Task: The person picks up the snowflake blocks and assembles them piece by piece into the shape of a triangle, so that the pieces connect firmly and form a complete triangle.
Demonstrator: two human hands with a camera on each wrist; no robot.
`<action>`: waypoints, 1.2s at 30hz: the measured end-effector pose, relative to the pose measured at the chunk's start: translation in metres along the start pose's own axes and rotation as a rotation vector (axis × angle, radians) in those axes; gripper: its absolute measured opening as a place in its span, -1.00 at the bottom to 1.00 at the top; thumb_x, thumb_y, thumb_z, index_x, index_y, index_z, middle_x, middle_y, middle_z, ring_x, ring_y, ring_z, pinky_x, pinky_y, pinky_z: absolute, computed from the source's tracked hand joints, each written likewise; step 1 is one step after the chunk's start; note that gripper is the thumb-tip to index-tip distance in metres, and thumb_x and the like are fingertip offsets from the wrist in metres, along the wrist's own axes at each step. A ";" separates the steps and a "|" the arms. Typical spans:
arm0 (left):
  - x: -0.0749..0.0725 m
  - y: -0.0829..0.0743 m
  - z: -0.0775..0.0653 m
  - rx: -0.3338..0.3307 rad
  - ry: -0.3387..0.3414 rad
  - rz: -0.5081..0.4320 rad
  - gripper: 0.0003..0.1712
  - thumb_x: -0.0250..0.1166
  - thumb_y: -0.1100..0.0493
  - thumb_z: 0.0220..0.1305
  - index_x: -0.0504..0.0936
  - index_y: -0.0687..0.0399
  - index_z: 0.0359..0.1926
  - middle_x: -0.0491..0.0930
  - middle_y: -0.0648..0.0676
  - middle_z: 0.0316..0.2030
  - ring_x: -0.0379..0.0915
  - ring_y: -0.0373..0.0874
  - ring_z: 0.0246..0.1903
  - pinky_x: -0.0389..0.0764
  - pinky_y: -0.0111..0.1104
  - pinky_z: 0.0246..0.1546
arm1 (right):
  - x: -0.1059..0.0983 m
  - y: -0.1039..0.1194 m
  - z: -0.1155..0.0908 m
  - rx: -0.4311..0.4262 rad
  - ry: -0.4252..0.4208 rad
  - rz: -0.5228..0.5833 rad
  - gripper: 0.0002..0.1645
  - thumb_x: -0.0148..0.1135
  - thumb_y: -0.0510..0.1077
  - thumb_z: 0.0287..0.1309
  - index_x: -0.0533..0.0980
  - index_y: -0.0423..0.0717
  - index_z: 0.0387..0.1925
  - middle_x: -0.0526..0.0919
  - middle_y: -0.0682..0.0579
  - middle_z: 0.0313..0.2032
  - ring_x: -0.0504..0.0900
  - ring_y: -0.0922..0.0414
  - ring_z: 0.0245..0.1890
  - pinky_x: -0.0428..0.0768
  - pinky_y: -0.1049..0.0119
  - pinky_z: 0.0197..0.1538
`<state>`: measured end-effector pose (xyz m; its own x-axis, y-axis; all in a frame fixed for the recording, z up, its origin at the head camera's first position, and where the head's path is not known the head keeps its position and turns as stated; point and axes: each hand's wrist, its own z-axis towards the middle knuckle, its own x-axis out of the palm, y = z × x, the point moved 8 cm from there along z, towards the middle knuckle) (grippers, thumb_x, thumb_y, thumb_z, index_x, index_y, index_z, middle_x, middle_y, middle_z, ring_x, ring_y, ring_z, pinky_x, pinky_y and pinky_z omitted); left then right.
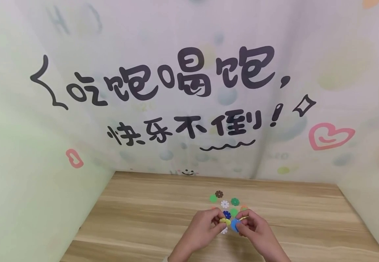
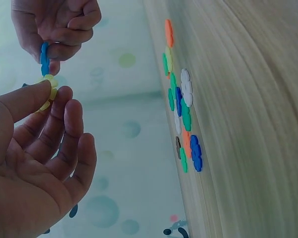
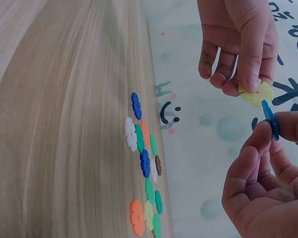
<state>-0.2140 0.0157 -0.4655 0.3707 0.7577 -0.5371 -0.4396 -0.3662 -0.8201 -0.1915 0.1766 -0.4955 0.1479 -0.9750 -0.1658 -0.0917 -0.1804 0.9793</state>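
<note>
Between thumb and fingertips, my left hand (image 1: 204, 228) pinches a yellow snowflake disc (image 3: 259, 95), a flat plastic piece with a notched rim. My right hand (image 1: 258, 230) holds a blue snowflake disc (image 3: 269, 120) by its edge, turned nearly edge-on in the right wrist view. Both discs are raised above the table, close together in front of me. Their rims meet or nearly meet in the wrist views; whether they are slotted together I cannot tell. The left hand's other fingers (image 2: 79, 158) are loosely bent and hold nothing.
Several loose discs lie on the wooden table (image 1: 137, 211) just beyond the hands, including a brown disc (image 1: 219, 194), a white disc (image 1: 224, 204), a green disc (image 1: 235, 201) and an orange disc (image 3: 137, 217). A printed cloth (image 1: 176, 153) hangs behind the table.
</note>
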 end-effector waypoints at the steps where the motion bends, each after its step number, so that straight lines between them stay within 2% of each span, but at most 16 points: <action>1: 0.000 -0.001 0.000 0.005 -0.002 0.006 -0.96 0.37 0.20 0.32 0.65 0.02 -0.24 0.61 -0.27 -0.37 0.50 -0.48 -0.37 0.59 -0.53 -0.26 | 0.000 0.000 0.000 0.005 -0.001 0.000 -0.63 0.29 -0.12 0.31 0.45 -0.26 0.01 0.62 -0.12 -0.27 0.63 -0.09 -0.28 0.66 0.16 -0.16; 10: -0.001 -0.006 -0.001 0.038 -0.025 0.028 -0.96 0.36 0.17 0.32 0.66 0.00 -0.24 0.62 -0.27 -0.35 0.49 -0.49 -0.36 0.61 -0.45 -0.17 | 0.002 0.001 -0.001 0.030 0.008 0.028 -0.60 0.31 -0.10 0.30 0.44 -0.26 0.03 0.61 -0.11 -0.28 0.62 -0.06 -0.30 0.64 0.20 -0.20; 17: -0.004 -0.009 -0.004 0.084 -0.089 0.076 -0.94 0.39 0.15 0.28 0.70 -0.02 -0.24 0.65 -0.27 -0.35 0.50 -0.51 -0.35 0.63 -0.41 -0.20 | 0.006 0.004 -0.002 0.015 0.033 0.033 -0.61 0.29 -0.12 0.31 0.44 -0.28 0.03 0.60 -0.12 -0.29 0.62 -0.05 -0.32 0.64 0.22 -0.21; 23: -0.006 -0.016 -0.005 0.158 -0.187 0.148 -0.95 0.44 0.15 0.20 0.74 -0.01 -0.32 0.67 -0.24 -0.41 0.46 -0.54 -0.41 0.54 -0.60 -0.37 | 0.005 0.008 -0.004 -0.021 0.047 0.025 -0.68 0.30 -0.18 0.30 0.46 -0.28 -0.02 0.58 -0.13 -0.31 0.62 -0.02 -0.36 0.65 0.24 -0.25; 27: -0.003 -0.021 -0.007 0.218 -0.241 0.201 -0.95 0.47 0.18 0.14 0.74 0.01 -0.36 0.68 -0.21 -0.42 0.46 -0.58 -0.42 0.51 -0.70 -0.37 | 0.004 0.008 -0.005 -0.036 0.057 0.029 -0.71 0.30 -0.21 0.28 0.47 -0.29 -0.06 0.55 -0.13 -0.31 0.60 -0.02 -0.35 0.64 0.26 -0.25; 32: 0.000 -0.026 -0.012 0.275 -0.289 0.256 -0.93 0.50 0.18 0.10 0.74 0.02 -0.41 0.66 -0.20 -0.47 0.44 -0.57 -0.44 0.47 -0.72 -0.40 | 0.005 0.007 -0.006 -0.026 0.076 0.034 -0.74 0.30 -0.23 0.28 0.48 -0.29 -0.09 0.55 -0.12 -0.31 0.59 -0.02 -0.35 0.65 0.25 -0.25; 36: -0.001 -0.027 -0.014 0.301 -0.318 0.237 -0.92 0.49 0.17 0.10 0.74 0.03 -0.42 0.66 -0.19 -0.49 0.44 -0.55 -0.46 0.45 -0.70 -0.43 | 0.005 0.009 -0.006 -0.028 0.092 0.037 -0.78 0.29 -0.26 0.29 0.49 -0.31 -0.11 0.55 -0.12 -0.31 0.59 -0.02 -0.35 0.66 0.25 -0.26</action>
<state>-0.1911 0.0172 -0.4451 -0.0152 0.8168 -0.5768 -0.7158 -0.4116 -0.5641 -0.1861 0.1711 -0.4869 0.2349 -0.9647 -0.1191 -0.0716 -0.1393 0.9877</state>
